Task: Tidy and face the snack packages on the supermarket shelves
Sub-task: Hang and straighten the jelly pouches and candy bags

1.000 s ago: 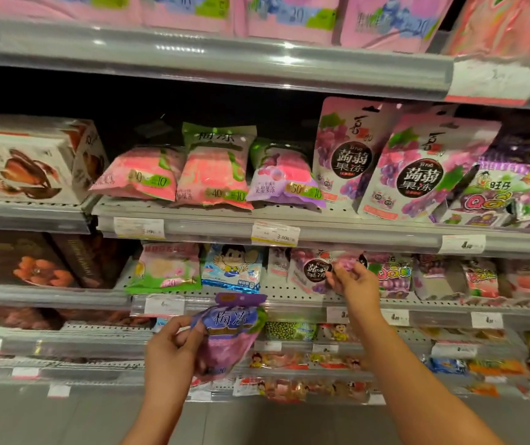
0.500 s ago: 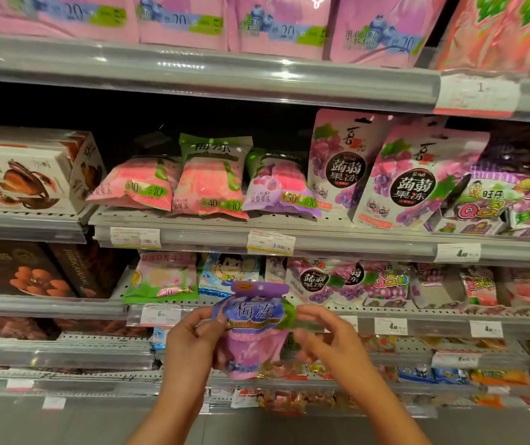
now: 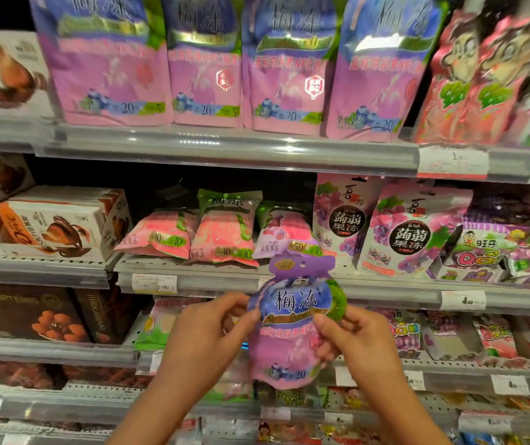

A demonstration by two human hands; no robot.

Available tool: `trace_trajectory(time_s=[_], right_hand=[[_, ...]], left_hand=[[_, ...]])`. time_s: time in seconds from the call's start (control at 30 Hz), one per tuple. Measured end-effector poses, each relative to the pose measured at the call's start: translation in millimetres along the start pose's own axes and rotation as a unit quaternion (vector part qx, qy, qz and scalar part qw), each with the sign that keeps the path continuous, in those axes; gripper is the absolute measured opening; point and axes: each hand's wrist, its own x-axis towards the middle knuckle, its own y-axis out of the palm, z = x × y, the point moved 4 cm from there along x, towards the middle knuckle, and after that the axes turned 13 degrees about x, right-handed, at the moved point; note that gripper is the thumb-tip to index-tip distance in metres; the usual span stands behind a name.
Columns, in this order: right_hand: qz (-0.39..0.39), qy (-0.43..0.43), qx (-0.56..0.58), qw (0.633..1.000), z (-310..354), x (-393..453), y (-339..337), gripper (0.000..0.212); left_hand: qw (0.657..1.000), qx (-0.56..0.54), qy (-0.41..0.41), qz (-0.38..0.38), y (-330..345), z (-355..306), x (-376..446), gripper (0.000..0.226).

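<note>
- Shelves (image 3: 225,149) are running across the whole view in several tiers, each with a grey front rail carrying price tags (image 3: 452,162).
- Four tall purple pouches (image 3: 289,69) are standing side by side on the top tier, fronts facing out, with red cartoon bags (image 3: 478,81) sitting to their right.
- Chocolate boxes (image 3: 55,224) are stacked at the left of the middle tier.
- Two grape jelly bags (image 3: 408,232) are standing at the right of that tier, the right one leaning in front of the left, and a small open carton (image 3: 482,255) of sweets is sitting just beside them.
- Three pink packs (image 3: 221,232) are lying tilted forward between the boxes and the grape bags.
- A small pouch (image 3: 292,329), purple on top and pink below, is being held upright in front of the lower tiers, off any shelf, its front facing the camera and its tab overlapping the middle rail.
- The left hand (image 3: 205,338) is pinching the pouch's left edge between thumb and curled fingers.
- The right hand (image 3: 356,345) is pinching the pouch's right edge, thumb on the front and fingers curled behind.
- Smaller packets on the lowest tiers are too blurred to tell apart.
</note>
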Motion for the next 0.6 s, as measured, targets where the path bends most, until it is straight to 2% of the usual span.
trace_trajectory(time_s=[0.13,0.27,0.37,0.6], right_hand=[[0.003,-0.097,-0.018,0.995,69.2,19.6,8.4,0.016],[-0.002,-0.219,-0.023,0.976,146.5,40.8,23.4,0.018],[0.005,-0.265,0.0,0.964,194.8,58.2,38.0,0.015],[0.015,-0.327,0.044,0.944,274.7,104.5,89.1,0.018]], left_hand=[[0.981,0.107,0.092,-0.131,-65.0,-8.6,40.2,0.025],[0.931,0.197,0.144,-0.27,-118.8,-8.3,81.5,0.034],[0.907,0.271,0.134,-0.293,-136.5,-3.5,104.8,0.045],[0.892,0.333,0.113,-0.284,-117.5,16.5,119.2,0.058]])
